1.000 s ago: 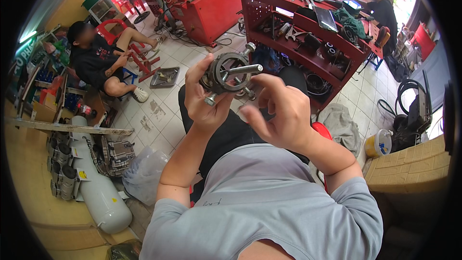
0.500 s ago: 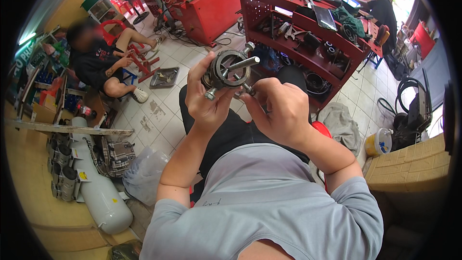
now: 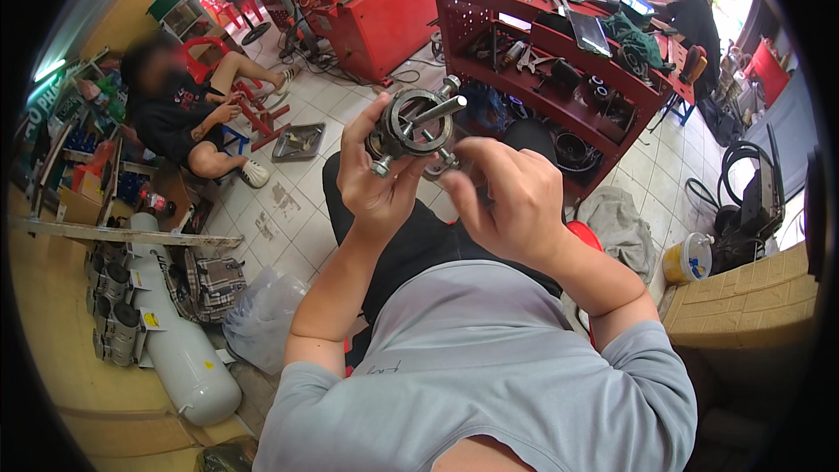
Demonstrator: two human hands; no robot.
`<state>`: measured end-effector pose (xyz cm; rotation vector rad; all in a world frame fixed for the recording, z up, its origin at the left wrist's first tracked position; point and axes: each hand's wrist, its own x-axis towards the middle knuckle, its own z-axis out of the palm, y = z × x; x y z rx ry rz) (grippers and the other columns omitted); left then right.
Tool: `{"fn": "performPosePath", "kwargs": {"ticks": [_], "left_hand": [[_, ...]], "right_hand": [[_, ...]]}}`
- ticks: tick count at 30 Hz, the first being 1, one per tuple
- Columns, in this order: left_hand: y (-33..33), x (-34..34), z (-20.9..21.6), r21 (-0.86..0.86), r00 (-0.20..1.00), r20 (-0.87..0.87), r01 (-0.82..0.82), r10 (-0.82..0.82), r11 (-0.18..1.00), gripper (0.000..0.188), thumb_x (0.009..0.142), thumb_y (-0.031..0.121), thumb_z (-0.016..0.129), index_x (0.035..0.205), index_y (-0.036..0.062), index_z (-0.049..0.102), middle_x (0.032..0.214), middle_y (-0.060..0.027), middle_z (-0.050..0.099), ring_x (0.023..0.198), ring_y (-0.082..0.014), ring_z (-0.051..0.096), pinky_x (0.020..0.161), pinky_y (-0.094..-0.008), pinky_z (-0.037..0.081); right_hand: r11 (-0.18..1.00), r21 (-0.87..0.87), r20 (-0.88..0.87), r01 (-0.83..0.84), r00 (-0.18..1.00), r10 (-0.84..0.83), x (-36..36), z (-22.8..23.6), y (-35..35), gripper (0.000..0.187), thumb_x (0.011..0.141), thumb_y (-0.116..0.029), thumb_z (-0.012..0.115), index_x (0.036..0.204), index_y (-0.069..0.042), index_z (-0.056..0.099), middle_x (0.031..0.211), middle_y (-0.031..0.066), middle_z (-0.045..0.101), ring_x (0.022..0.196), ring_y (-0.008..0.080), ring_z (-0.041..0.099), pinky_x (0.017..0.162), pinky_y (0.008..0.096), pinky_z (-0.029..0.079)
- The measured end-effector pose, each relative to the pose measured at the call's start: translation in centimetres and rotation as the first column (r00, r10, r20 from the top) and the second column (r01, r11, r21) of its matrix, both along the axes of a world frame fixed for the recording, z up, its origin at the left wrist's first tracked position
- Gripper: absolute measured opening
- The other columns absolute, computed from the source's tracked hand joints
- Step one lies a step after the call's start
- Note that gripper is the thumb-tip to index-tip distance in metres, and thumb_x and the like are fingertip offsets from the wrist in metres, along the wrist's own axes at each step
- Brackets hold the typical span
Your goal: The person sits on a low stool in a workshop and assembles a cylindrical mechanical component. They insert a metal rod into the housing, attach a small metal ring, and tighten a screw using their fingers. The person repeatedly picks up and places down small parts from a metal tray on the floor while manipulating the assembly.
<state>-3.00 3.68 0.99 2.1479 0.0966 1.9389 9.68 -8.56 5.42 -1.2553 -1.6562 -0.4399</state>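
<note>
My left hand point(image 3: 374, 183) holds up a dark metal ring tool point(image 3: 423, 149), its fingers and thumb wrapped round the left and lower side. Bolts with hex heads stick out around the ring: an upper-right bolt point(image 3: 450, 85), a lower-left bolt point(image 3: 380, 167) and a lower-right bolt point(image 3: 448, 160). Through the middle a bright metal rod point(image 3: 447, 111) points up and to the right. Just beside the lower-right bolt is my right hand point(image 3: 516, 197), thumb and forefinger parted with nothing seen between them. Whether a fingertip still brushes that bolt, I cannot tell.
Ahead stands a red tool cart point(image 3: 542, 114) loaded with wrenches and parts. A seated person point(image 3: 179, 109) is at the left, near a metal tray point(image 3: 299, 142) on the tiled floor. A grey cylinder tank point(image 3: 188, 358) lies lower left; a yellow-and-white bucket point(image 3: 688, 260) sits right.
The right thumb and forefinger, pinched at the lower-right bolt before, have spread apart and drawn back slightly. The ring tool in my left hand has tilted a little.
</note>
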Motion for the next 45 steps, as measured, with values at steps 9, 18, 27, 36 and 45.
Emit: {"fn": "performPosePath", "kwargs": {"ticks": [9, 18, 27, 36, 45], "left_hand": [[0.0, 0.1, 0.1, 0.019, 1.000, 0.003, 0.005, -0.005, 1.000, 0.023, 0.070, 0.006, 0.080, 0.091, 0.0124, 0.073, 0.128, -0.0211, 0.049, 0.109, -0.0338, 0.058, 0.088, -0.0394, 0.051], [-0.2, 0.1, 0.0, -0.014, 1.000, -0.011, -0.007, 0.007, 1.000, 0.021, 0.068, 0.005, 0.081, 0.086, 0.0110, 0.074, 0.128, -0.0213, 0.049, 0.107, -0.0329, 0.059, 0.088, -0.0390, 0.051], [0.0, 0.2, -0.1, -0.007, 0.999, 0.003, 0.037, -0.037, 0.999, 0.022, 0.068, 0.005, 0.081, 0.088, 0.0109, 0.073, 0.128, -0.0225, 0.049, 0.108, -0.0341, 0.059, 0.088, -0.0401, 0.051], [0.1, 0.1, -0.2, 0.005, 0.999, -0.009, 0.032, -0.032, 0.999, 0.025, 0.068, 0.004, 0.081, 0.091, 0.0133, 0.073, 0.128, -0.0222, 0.049, 0.108, -0.0338, 0.059, 0.089, -0.0400, 0.051], [-0.1, 0.1, 0.1, -0.010, 1.000, -0.009, 0.026, -0.026, 1.000, 0.022, 0.068, 0.005, 0.080, 0.088, 0.0124, 0.074, 0.128, -0.0212, 0.049, 0.108, -0.0328, 0.059, 0.088, -0.0392, 0.051]], "right_hand": [[1.000, -0.007, 0.017, 0.007, 1.000, -0.006, 0.1, -0.1, -0.1, 0.022, 0.078, -0.019, 0.071, 0.088, -0.005, 0.058, 0.067, 0.0023, 0.059, 0.048, 0.0172, 0.054, 0.046, 0.0296, 0.037], [0.999, -0.016, 0.047, 0.037, 0.998, -0.036, 0.3, -0.5, 0.0, 0.021, 0.077, -0.019, 0.071, 0.087, -0.005, 0.058, 0.065, 0.0029, 0.057, 0.048, 0.0180, 0.053, 0.046, 0.0298, 0.036], [0.999, 0.007, 0.088, 0.038, 0.995, -0.038, 0.7, -0.7, 0.3, 0.020, 0.078, -0.018, 0.071, 0.087, -0.006, 0.058, 0.065, 0.0028, 0.057, 0.048, 0.0175, 0.053, 0.045, 0.0301, 0.036], [0.999, -0.008, 0.089, 0.045, 0.995, -0.044, 0.6, -0.6, 0.2, 0.020, 0.079, -0.018, 0.070, 0.087, -0.005, 0.056, 0.068, 0.0029, 0.058, 0.050, 0.0175, 0.054, 0.046, 0.0305, 0.037], [0.999, -0.013, 0.079, 0.053, 0.996, -0.052, 0.5, -0.7, 0.2, 0.021, 0.079, -0.020, 0.070, 0.085, -0.006, 0.056, 0.065, 0.0025, 0.055, 0.049, 0.0177, 0.053, 0.046, 0.0305, 0.037]]}}
